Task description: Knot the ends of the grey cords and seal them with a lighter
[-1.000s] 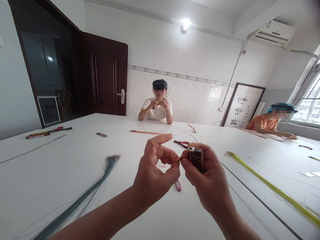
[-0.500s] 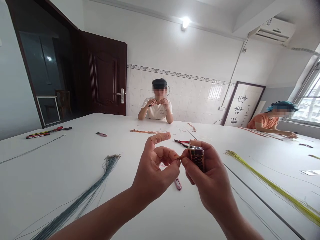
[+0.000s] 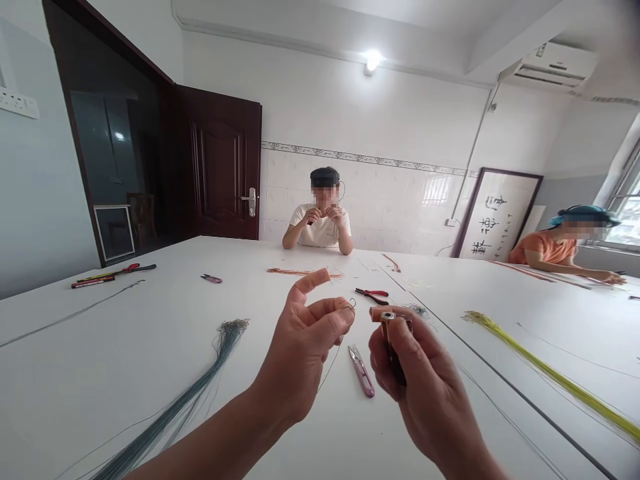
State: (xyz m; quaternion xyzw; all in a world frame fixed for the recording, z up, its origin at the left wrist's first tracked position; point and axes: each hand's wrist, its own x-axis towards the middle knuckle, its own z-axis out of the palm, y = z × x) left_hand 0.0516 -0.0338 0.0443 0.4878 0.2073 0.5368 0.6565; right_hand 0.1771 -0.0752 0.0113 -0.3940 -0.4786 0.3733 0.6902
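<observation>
Pinching thin cord [image 3: 354, 302] with your left hand [image 3: 300, 340], lighter [image 3: 395, 361] clamped in your right hand [image 3: 431, 383]; lit too close, it could scorch fingertips [image 3: 345, 319].

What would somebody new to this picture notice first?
Probably the two bare hands in the middle: the left hand pinches a thin cord, and the right hand holds a lighter. Next come the bright yellow-green strands on the right of the white table and the grey-blue bundle on the left. Across the table sits a person in a black cap, both hands raised near the face.
</observation>
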